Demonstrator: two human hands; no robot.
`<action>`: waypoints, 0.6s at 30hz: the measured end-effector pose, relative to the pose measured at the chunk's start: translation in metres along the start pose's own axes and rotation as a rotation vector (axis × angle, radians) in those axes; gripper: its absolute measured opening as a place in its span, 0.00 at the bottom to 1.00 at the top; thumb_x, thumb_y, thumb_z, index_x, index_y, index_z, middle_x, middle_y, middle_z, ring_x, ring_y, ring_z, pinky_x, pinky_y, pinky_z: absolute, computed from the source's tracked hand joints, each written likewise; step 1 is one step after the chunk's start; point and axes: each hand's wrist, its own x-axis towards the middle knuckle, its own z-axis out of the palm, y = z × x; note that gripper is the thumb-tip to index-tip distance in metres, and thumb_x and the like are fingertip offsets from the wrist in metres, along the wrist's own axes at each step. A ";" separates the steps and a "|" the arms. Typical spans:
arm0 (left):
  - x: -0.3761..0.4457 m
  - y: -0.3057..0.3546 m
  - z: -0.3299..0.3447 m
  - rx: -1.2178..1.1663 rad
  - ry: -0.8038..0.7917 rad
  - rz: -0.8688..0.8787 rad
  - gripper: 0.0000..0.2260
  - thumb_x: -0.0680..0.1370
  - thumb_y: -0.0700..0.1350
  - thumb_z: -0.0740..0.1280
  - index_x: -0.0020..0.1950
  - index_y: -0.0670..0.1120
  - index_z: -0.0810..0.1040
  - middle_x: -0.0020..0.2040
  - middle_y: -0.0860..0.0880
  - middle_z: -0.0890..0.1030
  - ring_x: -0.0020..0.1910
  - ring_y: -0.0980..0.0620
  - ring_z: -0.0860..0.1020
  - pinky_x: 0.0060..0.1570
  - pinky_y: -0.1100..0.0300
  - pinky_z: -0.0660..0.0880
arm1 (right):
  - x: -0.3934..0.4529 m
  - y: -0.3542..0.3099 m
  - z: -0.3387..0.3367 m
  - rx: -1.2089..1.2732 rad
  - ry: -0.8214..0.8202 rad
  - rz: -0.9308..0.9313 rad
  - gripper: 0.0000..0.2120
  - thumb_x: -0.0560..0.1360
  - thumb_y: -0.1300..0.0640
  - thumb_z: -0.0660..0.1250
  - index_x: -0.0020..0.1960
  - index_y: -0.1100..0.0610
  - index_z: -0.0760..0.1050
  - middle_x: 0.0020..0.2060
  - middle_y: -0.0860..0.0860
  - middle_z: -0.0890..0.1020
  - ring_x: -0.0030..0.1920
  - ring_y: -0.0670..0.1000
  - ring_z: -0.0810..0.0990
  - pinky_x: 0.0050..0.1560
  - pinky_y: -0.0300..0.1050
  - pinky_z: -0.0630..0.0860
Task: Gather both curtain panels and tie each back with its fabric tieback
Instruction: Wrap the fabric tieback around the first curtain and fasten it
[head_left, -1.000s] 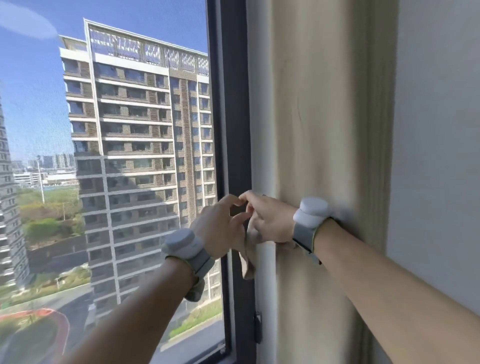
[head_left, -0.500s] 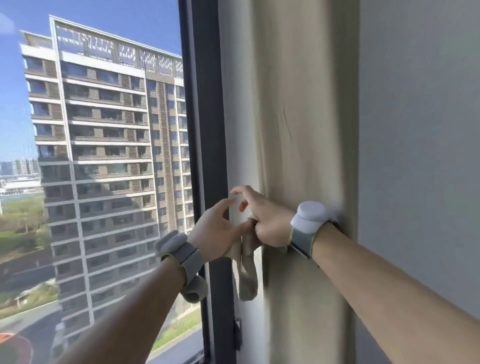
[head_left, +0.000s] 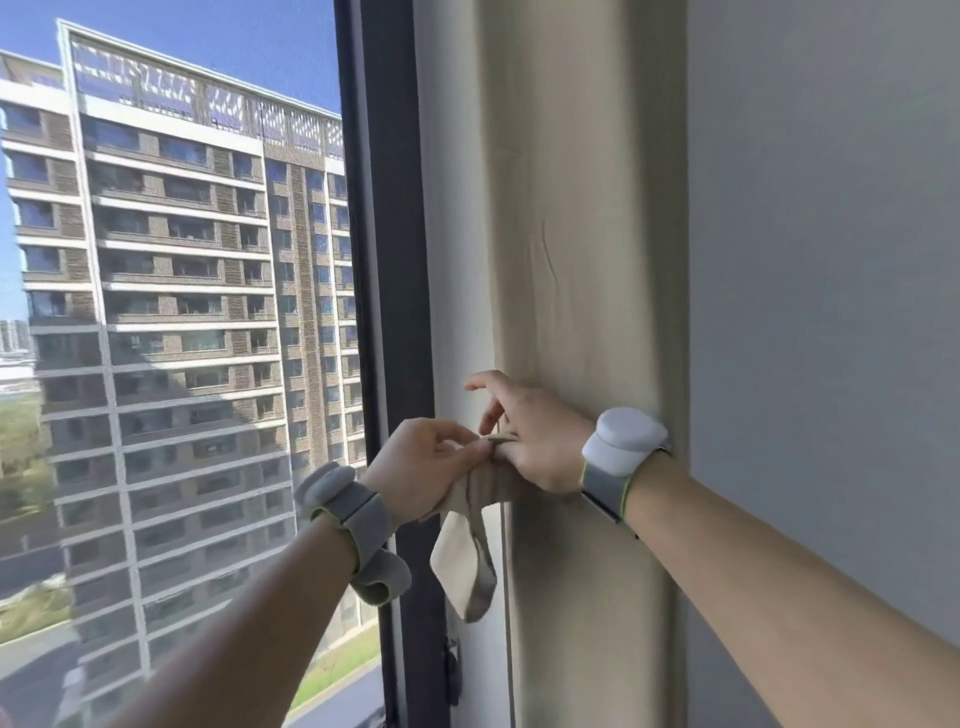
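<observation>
A beige curtain panel (head_left: 582, 234) hangs gathered in a narrow column between the window frame and the wall. A beige fabric tieback (head_left: 467, 551) wraps the panel at waist height, and its loose ends dangle below my hands. My left hand (head_left: 421, 475) pinches the tieback at the panel's left edge. My right hand (head_left: 530, 436) presses against the panel and holds the tieback with its lower fingers, while its index finger sticks out. Both wrists wear grey bands. Only this one panel is in view.
A dark window frame (head_left: 387, 260) runs vertically just left of the curtain, with a small latch (head_left: 451, 670) low on it. Through the glass stands a tall apartment block (head_left: 182, 312). A plain grey wall (head_left: 831, 260) fills the right side.
My hands have shifted from touching fingertips to pulling the tieback's ends. The loose ends now hang lower below my hands. The view has swung slightly.
</observation>
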 end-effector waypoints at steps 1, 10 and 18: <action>0.002 -0.001 -0.001 0.073 0.052 -0.012 0.08 0.76 0.54 0.71 0.45 0.51 0.84 0.36 0.46 0.85 0.32 0.49 0.81 0.37 0.54 0.79 | -0.001 0.002 -0.001 -0.005 0.024 0.023 0.31 0.75 0.66 0.68 0.74 0.50 0.64 0.50 0.48 0.79 0.48 0.51 0.77 0.57 0.47 0.76; 0.001 -0.002 -0.008 0.296 0.209 -0.062 0.09 0.75 0.56 0.71 0.49 0.53 0.78 0.30 0.53 0.78 0.28 0.57 0.75 0.28 0.64 0.67 | -0.005 -0.005 -0.002 -0.071 0.220 0.166 0.06 0.75 0.63 0.67 0.50 0.55 0.78 0.44 0.51 0.84 0.47 0.53 0.80 0.46 0.45 0.75; 0.003 0.016 0.003 0.046 0.086 0.006 0.08 0.76 0.53 0.70 0.49 0.52 0.86 0.34 0.48 0.85 0.32 0.54 0.81 0.37 0.61 0.78 | -0.001 -0.011 0.008 -0.157 0.170 0.121 0.10 0.77 0.66 0.61 0.55 0.55 0.67 0.48 0.57 0.83 0.48 0.62 0.80 0.49 0.56 0.78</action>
